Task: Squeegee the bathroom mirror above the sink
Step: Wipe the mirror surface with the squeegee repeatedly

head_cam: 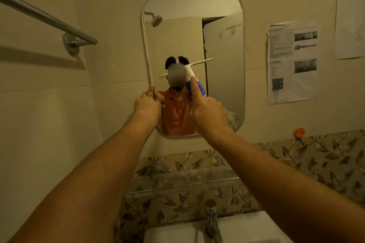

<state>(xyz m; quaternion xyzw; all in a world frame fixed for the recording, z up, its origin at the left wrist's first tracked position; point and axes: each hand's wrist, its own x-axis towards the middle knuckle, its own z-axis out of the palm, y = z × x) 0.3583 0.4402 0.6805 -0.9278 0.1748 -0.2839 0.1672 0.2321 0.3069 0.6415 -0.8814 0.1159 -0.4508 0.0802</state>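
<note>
A rounded rectangular mirror (223, 49) hangs on the tiled wall above the sink (246, 225). My right hand (207, 112) grips the blue-and-white handle of a squeegee (197, 63). Its white blade lies tilted across the middle of the glass, right end higher. My left hand (147, 102) rests at the mirror's left edge, fingers together and touching the rim; it holds nothing that I can see. The glass reflects an orange shirt, a shower head and a door.
A chrome towel bar (45, 17) juts out at the upper left. A glass shelf (181, 181) runs under the mirror, with a chrome tap (212, 217) below it. Printed papers (292, 61) are taped to the wall on the right, and an orange hook (299, 133) sits beneath them.
</note>
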